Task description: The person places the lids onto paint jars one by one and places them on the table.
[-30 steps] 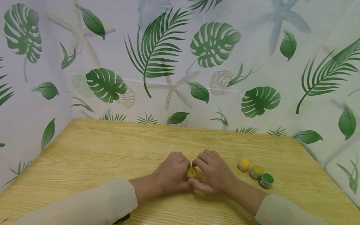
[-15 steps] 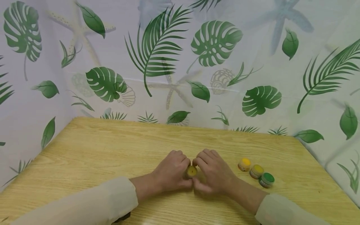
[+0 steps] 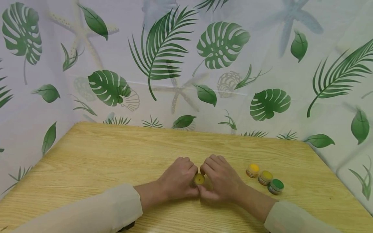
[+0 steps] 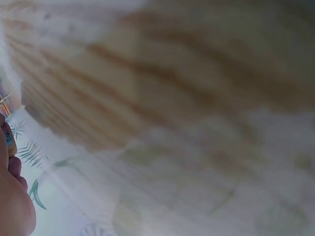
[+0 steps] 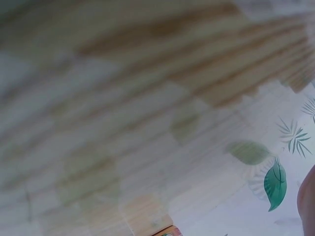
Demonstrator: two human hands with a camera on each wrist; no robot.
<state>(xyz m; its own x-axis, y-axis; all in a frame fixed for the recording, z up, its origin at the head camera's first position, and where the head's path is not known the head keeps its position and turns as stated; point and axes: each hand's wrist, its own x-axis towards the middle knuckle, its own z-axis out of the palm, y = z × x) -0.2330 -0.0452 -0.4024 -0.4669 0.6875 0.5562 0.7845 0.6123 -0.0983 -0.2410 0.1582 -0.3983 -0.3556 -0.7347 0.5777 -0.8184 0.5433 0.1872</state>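
A small round jar with a dull yellow top is between my two hands near the middle of the table. My left hand grips it from the left, fingers curled behind and thumb in front. From the other side my right hand pinches it, with curled fingers at the back and the thumb at the front. In the left wrist view, part of the labelled jar shows beside the fingers at the left edge. Only a bit of the hand enters the right wrist view.
Right of the right hand, three small jars stand in a slanting row: an orange-yellow jar, an olive-yellow jar and a green jar. The wooden table ends at a leaf-patterned cloth behind.
Both hands stay around the jar in nearly the same place. The right thumb, higher against the jar one second ago, has shifted slightly. The three jars have not moved.
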